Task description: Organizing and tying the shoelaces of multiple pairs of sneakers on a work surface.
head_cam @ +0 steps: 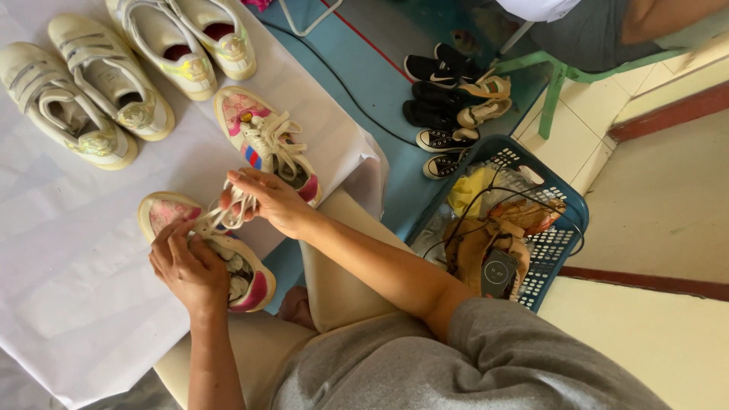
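The near shoe (pixel 216 254) — pink and cream, toe pointing up and to the left — lies on the white sheet (pixel 68 250) just in front of your knees, and you are partway through lacing it. Your left hand (pixel 190 266) presses down on the tongue and upper, fingers curled over the eyelets to pin the shoe flat. Your right hand (pixel 275 201) is closed on a bunch of cream laces (pixel 231 212), pinched and lifted clear of the shoe so they run taut between your two hands. Whether a lace end is already through an eyelet, you can't tell from here — your left fingers cover that part.

As a judgement, this is the tightening or threading stage, not the finish: the laces are gathered but no bow shows. The next move calls for steady pressure from the left hand so the shoe doesn't slide on the sheet, and an even pull from the right so the laces don't bunch.

Its mate (pixel 266 144) sits just beyond your right hand, laces loose on top. Two pairs of white strap shoes (pixel 121 76) lie further up the sheet. Off to your right a row of dark sneakers (pixel 448 106) stands on the floor beside a blue basket (pixel 566 205) full of odds and ends, and another person sits on a green stool (pixel 558 76).
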